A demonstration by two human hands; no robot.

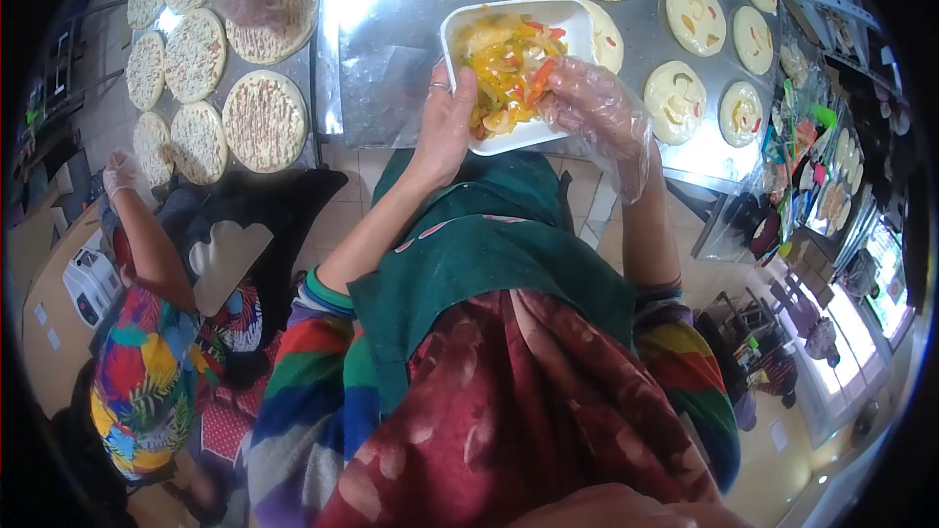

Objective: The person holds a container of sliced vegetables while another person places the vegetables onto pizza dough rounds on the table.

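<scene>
My left hand [448,127] grips the near-left wall of a white tray [579,24], thumb over the rim, and a ring shows on one finger. Inside lie sliced peppers [499,73] in yellow, orange, green and red. Over the tray's right side is my right hand [592,112], in a clear plastic glove, its fingers pinched on a red pepper strip [540,81]. Beyond the tray, a pale dough round [603,36] is partly hidden. Farther right, dough rounds [695,17] carry a smooth pale topping and a few pepper strips.
The metal table [391,88] runs in front of me. To the left, a co-worker's gloved hand [249,2] is over dough rounds with a crumbly brown topping [264,121]. Another gloved hand [124,174] is near that table's edge. Bags and utensils crowd the right side.
</scene>
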